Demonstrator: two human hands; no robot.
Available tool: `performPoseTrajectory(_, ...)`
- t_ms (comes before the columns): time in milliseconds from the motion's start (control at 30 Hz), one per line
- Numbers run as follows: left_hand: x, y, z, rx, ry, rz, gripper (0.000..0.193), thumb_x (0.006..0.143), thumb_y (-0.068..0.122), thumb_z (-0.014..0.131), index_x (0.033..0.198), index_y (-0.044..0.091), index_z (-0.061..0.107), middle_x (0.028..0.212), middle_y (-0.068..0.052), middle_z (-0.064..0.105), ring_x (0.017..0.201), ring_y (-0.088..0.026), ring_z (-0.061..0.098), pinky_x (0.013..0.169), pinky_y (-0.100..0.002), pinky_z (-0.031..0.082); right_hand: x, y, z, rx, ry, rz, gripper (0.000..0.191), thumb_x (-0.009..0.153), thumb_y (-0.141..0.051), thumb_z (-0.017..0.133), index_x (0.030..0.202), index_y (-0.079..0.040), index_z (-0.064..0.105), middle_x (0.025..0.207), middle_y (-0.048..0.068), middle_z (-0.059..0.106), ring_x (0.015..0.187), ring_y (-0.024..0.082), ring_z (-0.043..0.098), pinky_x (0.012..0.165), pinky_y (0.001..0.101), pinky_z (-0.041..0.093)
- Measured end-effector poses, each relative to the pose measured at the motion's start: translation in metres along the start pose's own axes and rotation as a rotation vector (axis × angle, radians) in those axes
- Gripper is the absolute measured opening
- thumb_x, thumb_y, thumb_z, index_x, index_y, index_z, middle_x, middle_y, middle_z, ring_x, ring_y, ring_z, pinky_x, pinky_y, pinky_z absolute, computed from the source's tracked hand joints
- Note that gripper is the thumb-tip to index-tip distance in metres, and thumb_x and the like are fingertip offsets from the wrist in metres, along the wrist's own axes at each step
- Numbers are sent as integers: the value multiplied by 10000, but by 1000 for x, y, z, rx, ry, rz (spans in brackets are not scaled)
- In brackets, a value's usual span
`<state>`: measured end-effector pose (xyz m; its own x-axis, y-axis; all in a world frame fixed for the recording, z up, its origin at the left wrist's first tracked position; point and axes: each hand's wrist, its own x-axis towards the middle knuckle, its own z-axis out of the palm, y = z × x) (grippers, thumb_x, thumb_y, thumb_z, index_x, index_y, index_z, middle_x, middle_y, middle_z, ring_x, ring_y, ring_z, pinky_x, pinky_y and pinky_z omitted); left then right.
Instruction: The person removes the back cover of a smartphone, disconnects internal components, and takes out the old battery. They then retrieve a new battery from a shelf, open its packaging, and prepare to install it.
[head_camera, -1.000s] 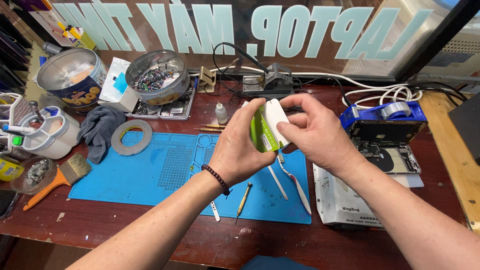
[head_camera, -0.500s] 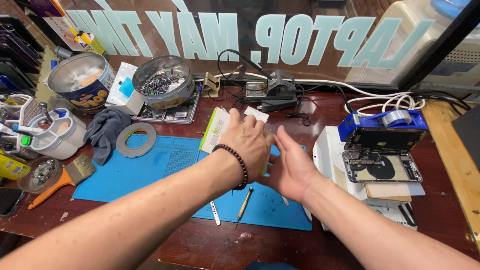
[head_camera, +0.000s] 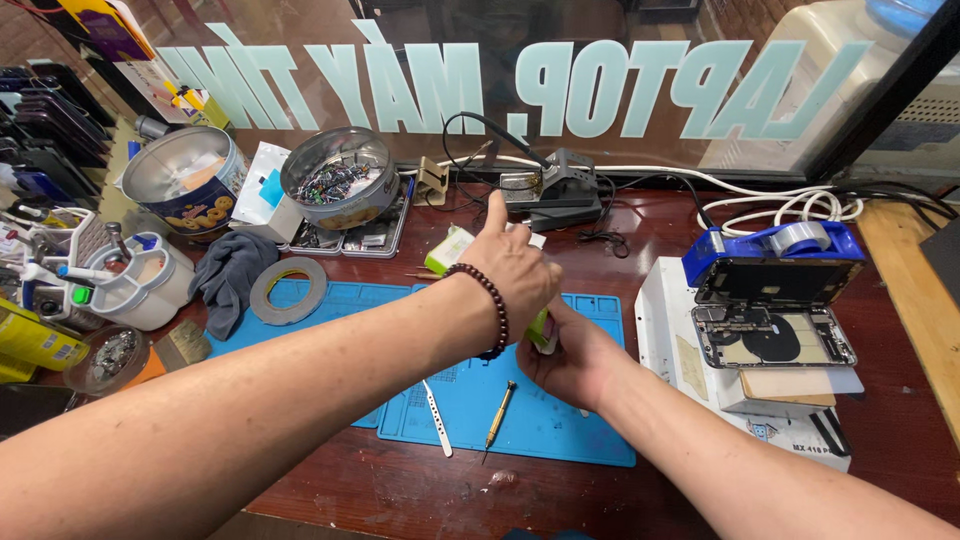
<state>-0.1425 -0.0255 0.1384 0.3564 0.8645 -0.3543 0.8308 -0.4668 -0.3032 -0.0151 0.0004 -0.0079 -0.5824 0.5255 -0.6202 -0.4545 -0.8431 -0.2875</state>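
Left hand closed on green-and-white packet, forefinger raised, right hand beneath gripping its lower end, blue mat below on worktop

Packages and signs on my bench

I see pale block lettering across the window, a green-white packet by my left hand, a round tin far left.

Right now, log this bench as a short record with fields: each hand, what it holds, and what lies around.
Left hand: over the blue mat, index finger raised, on a green and white packet
Right hand: beneath the left, gripping the same packet's lower end
Mat: small screwdriver, metal pry tool
Right side: opened phone, blue tape dispenser
Left side: tape roll, grey cloth
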Motion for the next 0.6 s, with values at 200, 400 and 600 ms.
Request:
performPoseTrajectory(200,-13,-26,18,-283,98,22,1174,445,464,950,1468,209,435,1239,-124,617,1205,-360,568,1041,-721,309,1,-15,-5,-285,-12,-12,377,960,-486,578,1113,-146,632,946,-16,702,778,113,671,626,259,576)
performPoseTrajectory(400,-31,-28,42,-463,-15,-147,1186,571,435,878,1580,195,303,1246,-131,608,1161,-336,616,971,-528,476,-17,-25,18,-567,-82,-37,372,984,-403,552,1183,-96,624,1049,62,729,923,181,712,784,371,623)
performPoseTrajectory(600,-49,-29,74,-501,117,-202,1161,567,420,906,1544,209,315,1291,-155,563,1241,-347,545,983,-506,447,-17,-28,21,-624,41,-23,332,997,-350,561,1198,-93,620,1080,67,726,941,184,729,849,411,622)
